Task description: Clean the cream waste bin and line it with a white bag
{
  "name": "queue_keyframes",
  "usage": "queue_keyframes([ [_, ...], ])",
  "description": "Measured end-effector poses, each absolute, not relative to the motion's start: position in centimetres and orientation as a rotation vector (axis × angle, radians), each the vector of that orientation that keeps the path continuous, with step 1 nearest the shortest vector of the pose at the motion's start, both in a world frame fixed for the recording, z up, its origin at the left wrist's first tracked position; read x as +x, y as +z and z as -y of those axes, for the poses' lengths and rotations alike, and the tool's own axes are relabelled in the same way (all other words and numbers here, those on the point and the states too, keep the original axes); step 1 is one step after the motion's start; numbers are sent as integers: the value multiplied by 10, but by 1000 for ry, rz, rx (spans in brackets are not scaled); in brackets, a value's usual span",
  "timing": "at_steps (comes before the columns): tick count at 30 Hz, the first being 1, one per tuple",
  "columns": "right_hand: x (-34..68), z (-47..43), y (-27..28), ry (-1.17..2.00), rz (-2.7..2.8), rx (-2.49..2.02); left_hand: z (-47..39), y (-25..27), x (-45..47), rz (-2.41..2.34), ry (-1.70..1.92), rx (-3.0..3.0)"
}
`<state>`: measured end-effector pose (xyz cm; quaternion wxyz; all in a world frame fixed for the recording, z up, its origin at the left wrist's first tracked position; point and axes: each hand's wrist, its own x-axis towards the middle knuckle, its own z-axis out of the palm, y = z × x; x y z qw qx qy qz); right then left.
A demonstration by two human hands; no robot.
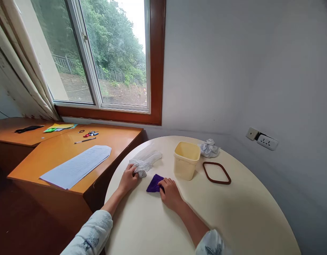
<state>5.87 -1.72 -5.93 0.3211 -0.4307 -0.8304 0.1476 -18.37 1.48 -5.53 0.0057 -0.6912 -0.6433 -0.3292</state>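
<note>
Purple cloth [154, 184] on the round worktop [152, 226], between the two hands, to the near left of the tub. At its right edge, right hand [170, 194] with fingers bent and drawn together, hold taken on the margin only, remainder spread leftward; probably gripped there to leave the rest loose. Farther left, left hand [128, 180] with curled fingers, closed on the crumpled near end of a white plastic bundle [142, 166]; filmy part trailing away toward the far side. Likely held by the thick end for a surer grip. Plastic alone or something wrapped inside: cannot tell, too creased. Beyond the cloth, pale yellow tub [186, 166], upright, mouth up, apart from both hands; perhaps stood so for easy access over the rim. To its right, brown rounded frame [218, 182], flat, presumably set aside to leave the middle to the hands. Behind, second white bundle [209, 149], bunched up close to the far edge, with wall just past. Left forearm across the worktop's left edge, so little room that way; then a dark gap before a wooden desk [120, 134] with papers [78, 166]. Widest run of surface toward the near right, past the right forearm.
</note>
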Motion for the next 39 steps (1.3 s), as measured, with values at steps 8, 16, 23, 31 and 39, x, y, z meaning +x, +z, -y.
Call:
queue_keyframes([
  [8, 131, 29, -59, 1524, 1121, -848, 17, -30, -140, 1576, -958, -2269],
  [16, 182, 28, -47, 1650, 568, -818, 25, 12, -72, 1318, -1117, -2468],
  [23, 187, 21, -44, 1692, 323, -855, 10, -15, -56, 1540, -719, -2867],
  [31, 187, 22, -38, 1756, 261, -840, 25, -3, -22, 1490, -1171, -2678],
  [39, 182, 26, -34, 1732, 643, -708, 35, -25, 28, 1878, -2001, -3084],
])
